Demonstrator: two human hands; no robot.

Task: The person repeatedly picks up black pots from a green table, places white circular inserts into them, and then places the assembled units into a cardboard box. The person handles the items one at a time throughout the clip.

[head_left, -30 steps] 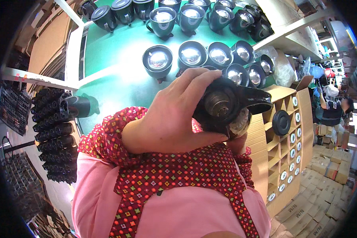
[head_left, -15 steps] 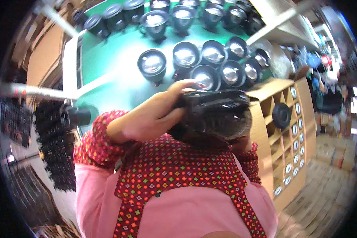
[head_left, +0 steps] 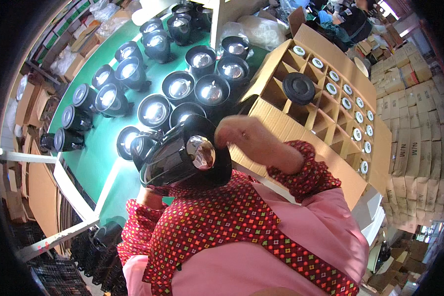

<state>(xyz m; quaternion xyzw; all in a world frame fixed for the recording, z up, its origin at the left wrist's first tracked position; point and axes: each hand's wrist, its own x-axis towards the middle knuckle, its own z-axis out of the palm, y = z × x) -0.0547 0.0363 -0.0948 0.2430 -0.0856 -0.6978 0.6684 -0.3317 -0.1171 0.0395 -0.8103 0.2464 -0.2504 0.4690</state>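
Observation:
A glossy black jug (head_left: 170,163) is held tilted in front of my chest, its round silvery inside (head_left: 201,152) turned toward the right. My left hand (head_left: 150,197) is under the jug's lower left side, mostly hidden behind it, and supports it. Beside the jug's right rim is my right hand (head_left: 241,137), its fingers curled together. Whether they pinch anything is hidden. Just beyond the jug, several similar black jugs with shiny linings (head_left: 154,111) stand upright on the green table (head_left: 79,170).
An open cardboard box (head_left: 269,123) with dividers stands at the right, several cells holding pieces with round white ends. A black round lid (head_left: 299,89) lies on the dividers. Lidded black jugs (head_left: 76,118) stand at the table's left. Stacked cartons (head_left: 414,143) rise at the far right.
The view has swung to the right, bringing the box nearer the middle. The jug has turned in my hands. My left hand has gone from its upper side to below; my right hand has come up beside its rim.

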